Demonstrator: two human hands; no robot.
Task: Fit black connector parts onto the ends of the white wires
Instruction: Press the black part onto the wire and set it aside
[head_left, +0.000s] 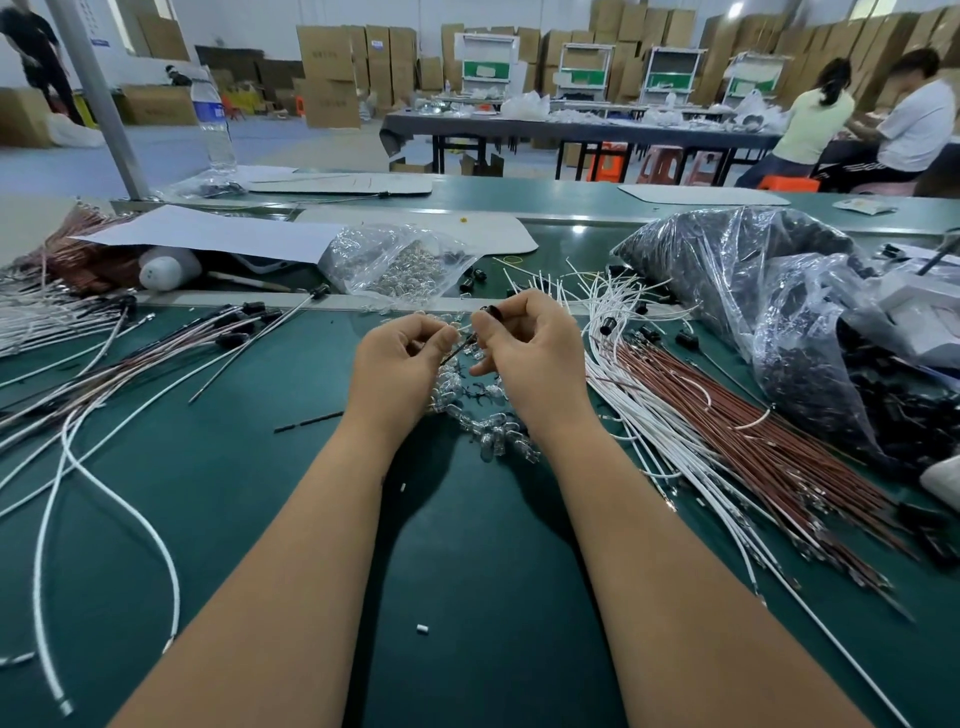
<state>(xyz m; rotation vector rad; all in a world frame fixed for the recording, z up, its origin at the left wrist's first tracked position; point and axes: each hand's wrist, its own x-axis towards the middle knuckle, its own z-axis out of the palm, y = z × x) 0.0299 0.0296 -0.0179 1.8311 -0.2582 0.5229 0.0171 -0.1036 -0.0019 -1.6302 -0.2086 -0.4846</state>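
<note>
My right hand (524, 348) pinches a small black connector part (492, 312) between thumb and forefinger, just above the green mat. My left hand (397, 353) sits close beside it with fingers curled, pinching a small clear piece whose thin dark lead (457, 349) runs toward the right hand. Under both hands lies a heap of clear small parts (483, 415). Loose white wires (613, 332) and brown wires (727, 415) fan out on the right. Finished wires with black ends (234, 325) lie on the left.
A clear bag of black connector parts (779, 312) bulges at the right. A smaller bag of clear parts (395, 265) sits behind my hands. White paper (208, 234) and a water bottle (213, 119) are far left. Other people sit at a distant table (571, 127).
</note>
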